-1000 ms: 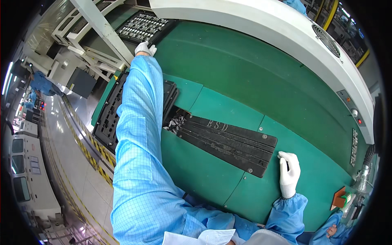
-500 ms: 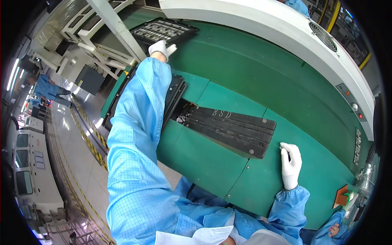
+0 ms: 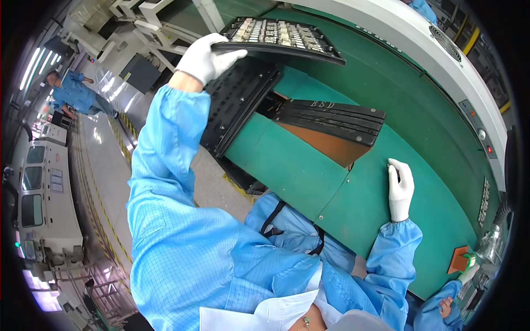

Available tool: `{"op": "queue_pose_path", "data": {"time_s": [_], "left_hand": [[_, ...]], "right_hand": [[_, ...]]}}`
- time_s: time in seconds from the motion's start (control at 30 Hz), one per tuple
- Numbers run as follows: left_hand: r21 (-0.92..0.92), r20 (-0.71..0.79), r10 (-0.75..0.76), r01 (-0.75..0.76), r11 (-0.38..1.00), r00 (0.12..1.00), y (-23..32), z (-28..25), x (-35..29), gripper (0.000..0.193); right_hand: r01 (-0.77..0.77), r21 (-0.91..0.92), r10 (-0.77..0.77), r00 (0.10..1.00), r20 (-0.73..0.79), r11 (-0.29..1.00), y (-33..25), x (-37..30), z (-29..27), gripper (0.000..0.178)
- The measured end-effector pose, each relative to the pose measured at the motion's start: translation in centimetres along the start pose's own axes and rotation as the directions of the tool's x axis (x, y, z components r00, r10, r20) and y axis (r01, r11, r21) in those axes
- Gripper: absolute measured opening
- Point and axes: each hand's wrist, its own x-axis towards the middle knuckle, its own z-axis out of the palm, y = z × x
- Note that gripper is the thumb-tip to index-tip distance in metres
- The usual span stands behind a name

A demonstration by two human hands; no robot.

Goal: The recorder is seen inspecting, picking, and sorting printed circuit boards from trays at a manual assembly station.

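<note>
My left hand [image 3: 205, 59], in a white glove, grips the near left corner of a black tray [image 3: 298, 53] at the upper left. Rows of small pale and metallic parts [image 3: 276, 31] fill the tray. It is tilted and held above a dark perforated panel [image 3: 232, 94]. My right hand [image 3: 401, 187], also gloved, rests on the green table [image 3: 287, 160] with its fingers curled in toward the thumb. A dark speck shows at its fingertips, too small to name. Between my hands stands a wedge-shaped block with a black grooved top [image 3: 331, 117] and brown sides.
A long white machine housing [image 3: 375, 27] arches over the table's far side. At the right are a small orange-brown holder [image 3: 457, 259] and a metallic lamp [image 3: 490, 248]. Another person [image 3: 83, 94] stands on the floor at the left; a co-worker's hand [image 3: 445, 307] shows lower right.
My left hand has gone from reaching beside the tray to gripping it. The tray is lifted, tilted and nearer. The view has shifted; my right hand keeps its place on the table.
</note>
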Motion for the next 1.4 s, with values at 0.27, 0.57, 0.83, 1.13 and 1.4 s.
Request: {"op": "queue_pose_path", "data": {"time_s": [0.27,0.57,0.83,1.13,1.4], "left_hand": [[-0.860,0.164,-0.682,0.442,0.254,0.712,0.2,-9.8,-12.2,0.011],[-0.847,0.248,-0.716,0.505,0.167,0.652,-7.5,-13.0,-19.0,0.013],[-0.906,0.221,-0.682,0.405,0.120,0.697,-14.5,-12.6,-18.4,0.021],[-0.880,0.129,-0.728,0.417,0.229,0.673,-16.8,-12.5,-18.0,0.017],[-0.449,-0.039,-0.786,0.692,0.565,0.617,-16.6,-11.9,-17.0,0.030]], "right_hand": [[-0.042,0.087,0.039,0.998,0.039,0.995,0.6,0.1,-0.1,0.020],[-0.038,0.245,0.031,0.999,0.032,0.969,-7.4,0.7,-1.0,0.021],[0.355,0.146,-0.370,0.924,0.094,0.924,-17.6,0.3,-1.6,0.022],[0.343,0.413,-0.489,0.808,0.328,0.844,-20.6,2.0,7.9,0.018],[0.213,0.488,-0.443,0.791,0.423,0.846,-22.0,3.5,11.9,0.016]]}}
